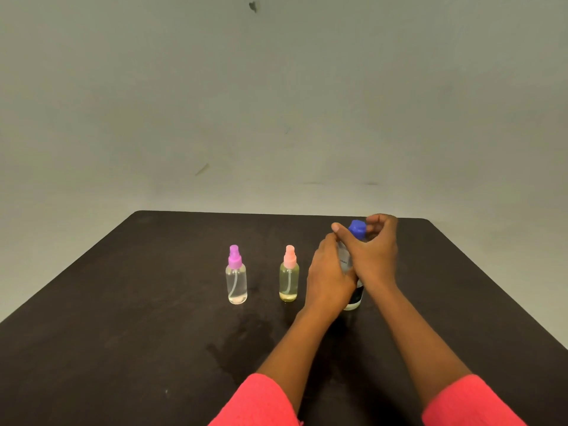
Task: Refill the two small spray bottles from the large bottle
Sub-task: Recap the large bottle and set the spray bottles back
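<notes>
Big bottle (354, 298) stands upright on table (123, 302), right of centre. Both hands are on it.
Left hand (329, 273) grips the bottle's body from its left side, fingers wrapped round the label area. Only the bottle's base and a strip of label show past it.
Right hand (373, 252) is at the bottle's top. Thumb is on the left of the blue cap (357, 229), fingers curled round its far right side, pinching it. Cap looks a bit tilted; can't tell if it's seated on the neck or loose.
Pink sprayer (289, 275) is just left of the big bottle, near the left hand but not touching it. It's upright, head on, contents yellowish.
Purple sprayer (236, 275) is further left of the big bottle, well apart. It's upright, head on, clear body, dip tube visible.
Wet patch (246, 342) lies on the table, nearer the camera than the big bottle and to its left.
Pink sleeves (261, 401) are at the bottom edge.
</notes>
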Demonstrator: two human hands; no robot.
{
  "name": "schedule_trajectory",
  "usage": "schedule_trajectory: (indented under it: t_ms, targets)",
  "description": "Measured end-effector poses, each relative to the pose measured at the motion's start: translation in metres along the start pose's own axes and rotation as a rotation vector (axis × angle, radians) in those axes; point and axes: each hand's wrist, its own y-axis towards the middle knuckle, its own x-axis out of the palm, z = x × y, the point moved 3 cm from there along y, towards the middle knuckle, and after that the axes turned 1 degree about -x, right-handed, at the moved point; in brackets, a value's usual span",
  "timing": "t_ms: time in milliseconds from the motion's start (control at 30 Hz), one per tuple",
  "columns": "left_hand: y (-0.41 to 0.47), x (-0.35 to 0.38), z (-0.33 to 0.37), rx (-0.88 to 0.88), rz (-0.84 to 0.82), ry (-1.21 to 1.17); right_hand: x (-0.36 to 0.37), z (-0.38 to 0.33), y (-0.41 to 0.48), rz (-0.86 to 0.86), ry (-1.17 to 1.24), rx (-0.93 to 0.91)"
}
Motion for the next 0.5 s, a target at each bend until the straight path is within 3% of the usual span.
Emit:
schedule_trajectory:
  t_ms: [200,500]
  targets:
    - [0.0,0.0,-0.002,0.006,-0.008,-0.002,-0.009,0.01,-0.005,-0.155,0.221,-0.036]
    - [-0.001,-0.001,0.001,0.008,-0.003,0.012,-0.005,0.009,-0.003,-0.018,0.075,-0.041]
